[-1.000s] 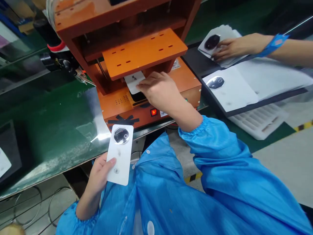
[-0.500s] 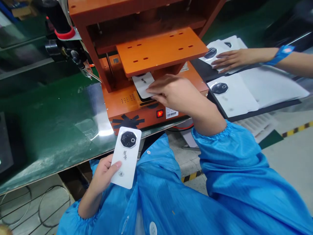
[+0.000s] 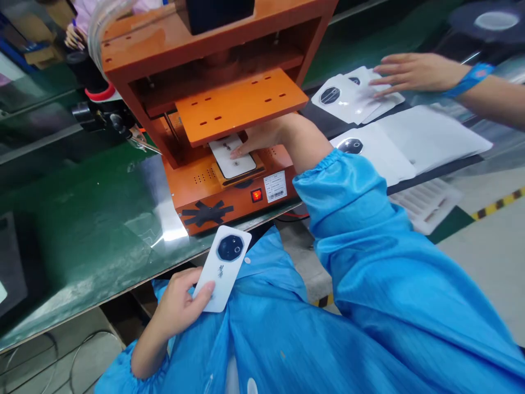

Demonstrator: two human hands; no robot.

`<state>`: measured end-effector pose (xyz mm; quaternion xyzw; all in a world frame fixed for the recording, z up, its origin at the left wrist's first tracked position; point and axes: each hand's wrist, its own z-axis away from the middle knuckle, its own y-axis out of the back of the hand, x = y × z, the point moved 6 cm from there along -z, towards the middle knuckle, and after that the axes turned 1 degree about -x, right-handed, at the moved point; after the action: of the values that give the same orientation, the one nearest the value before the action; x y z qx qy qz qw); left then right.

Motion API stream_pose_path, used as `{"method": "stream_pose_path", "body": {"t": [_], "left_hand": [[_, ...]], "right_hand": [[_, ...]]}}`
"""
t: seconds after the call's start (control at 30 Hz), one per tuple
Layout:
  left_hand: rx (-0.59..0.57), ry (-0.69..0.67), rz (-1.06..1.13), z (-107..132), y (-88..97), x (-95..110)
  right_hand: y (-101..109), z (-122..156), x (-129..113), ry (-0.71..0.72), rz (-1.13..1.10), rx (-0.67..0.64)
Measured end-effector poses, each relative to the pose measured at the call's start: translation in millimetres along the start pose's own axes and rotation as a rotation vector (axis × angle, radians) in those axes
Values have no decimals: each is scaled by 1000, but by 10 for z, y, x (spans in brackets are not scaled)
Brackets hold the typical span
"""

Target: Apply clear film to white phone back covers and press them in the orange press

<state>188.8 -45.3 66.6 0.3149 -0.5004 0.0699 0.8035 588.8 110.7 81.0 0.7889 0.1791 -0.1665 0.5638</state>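
Observation:
My left hand (image 3: pixel 186 298) holds a white phone back cover (image 3: pixel 223 276) by its lower left edge, thumb on top. The cover has a dark eight-sided camera area and black lettering. A second white phone back cover (image 3: pixel 241 167) lies in the black-edged fixture of an orange press (image 3: pixel 283 180), its upper end hidden beneath the press plate (image 3: pixel 241 109). My right hand (image 3: pixel 274 139) reaches under that plate from the right, touching this cover, with thumb and a finger apart; the other fingers are hidden.
Another person's hand (image 3: pixel 422 74) with a blue wristband is over white covers (image 3: pixel 344 106) at the right. A stack of white sheets (image 3: pixel 435 139) lies in front of them. A black-and-red tool (image 3: pixel 96 90) stands left of the press on the green bench (image 3: pixel 82 230).
My right hand has gone from pinching the cover's edge to reaching over it under the plate; the cover now sits in the fixture. The other person's hand has lifted slightly. The view has shifted.

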Motion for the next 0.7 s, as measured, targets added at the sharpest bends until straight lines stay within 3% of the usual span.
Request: {"method": "stream_pose_path", "body": {"t": [0.1,0.2,0.3,0.47,0.57,0.7], "left_hand": [[14,-132,-107,-182,-41,187],[66,-308,-261,-360,-56,334],[191,-393,-442,-482,0,345],[233,-382,-694,-534,-19,161],[234,-381,-791,-506,-76,107],[248,-370,-814,-482,-129,136]], "right_hand": [[-2,-99,-116,73,-47,-148],[142,54,-305,-14,-30,-86],[390,640,-499,-92,-61,241],[472,2167,-519,-251,163,745],[218,2682,-474,-269,273,727],[-69,2801,-462,-246,304,615]]}}
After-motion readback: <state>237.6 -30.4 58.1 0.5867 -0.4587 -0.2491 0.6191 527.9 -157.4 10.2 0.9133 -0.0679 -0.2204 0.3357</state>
